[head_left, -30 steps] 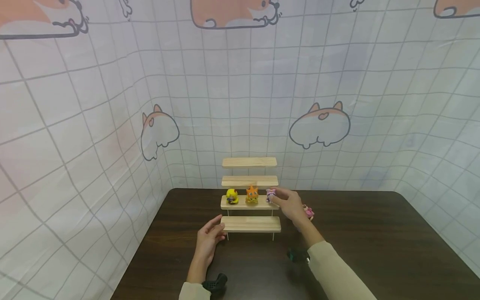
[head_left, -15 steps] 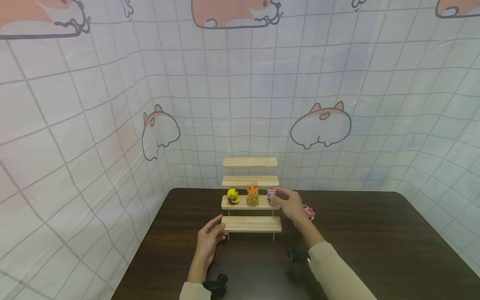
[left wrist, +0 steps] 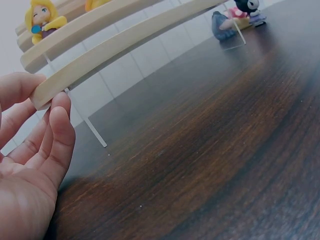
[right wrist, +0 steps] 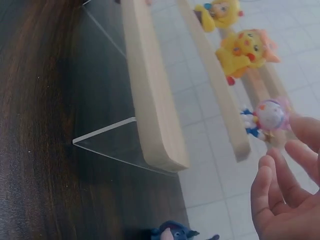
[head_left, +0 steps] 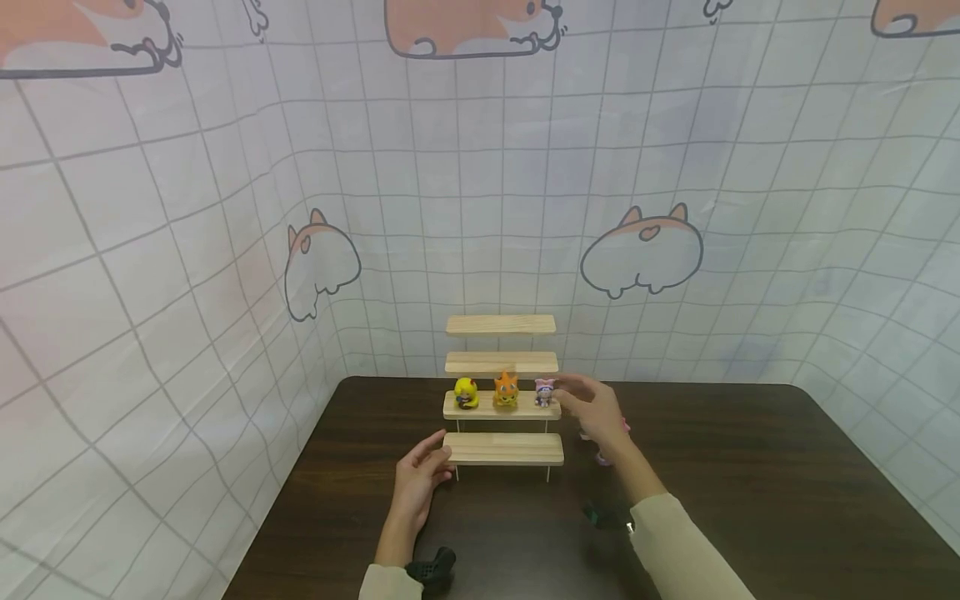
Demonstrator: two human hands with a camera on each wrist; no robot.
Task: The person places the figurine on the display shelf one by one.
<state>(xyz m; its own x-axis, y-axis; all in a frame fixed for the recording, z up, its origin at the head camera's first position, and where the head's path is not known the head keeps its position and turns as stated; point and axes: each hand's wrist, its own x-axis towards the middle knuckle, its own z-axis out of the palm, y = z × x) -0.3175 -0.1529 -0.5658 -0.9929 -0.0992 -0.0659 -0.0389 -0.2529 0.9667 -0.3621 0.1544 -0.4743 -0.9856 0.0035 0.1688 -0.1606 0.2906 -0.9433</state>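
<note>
A four-step wooden display stand [head_left: 502, 448] with clear supports stands on the dark table. My left hand [head_left: 415, 487] pinches the left end of its lowest plank [left wrist: 125, 45]. On the second plank from the bottom, a yellow-haired figurine [head_left: 466, 393] sits at left and an orange-and-yellow figurine [head_left: 506, 390] in the middle. At that plank's right end stands a small figurine in a pink hat [right wrist: 270, 116]. My right hand [head_left: 597, 414] is just right of this figurine, fingers loosely bent with nothing held, the fingertips close to its side.
More figurines lie on the table right of the stand, partly hidden by my right hand; a pink one [head_left: 625, 426] peeks out and a dark blue one [right wrist: 174, 232] shows in the right wrist view. A patterned white cloth [head_left: 480, 208] hangs behind the table [head_left: 750, 467].
My right hand has let go of the pink-hatted figurine and drawn slightly right, leaving it standing on the plank. The left hand stays on the lowest plank.
</note>
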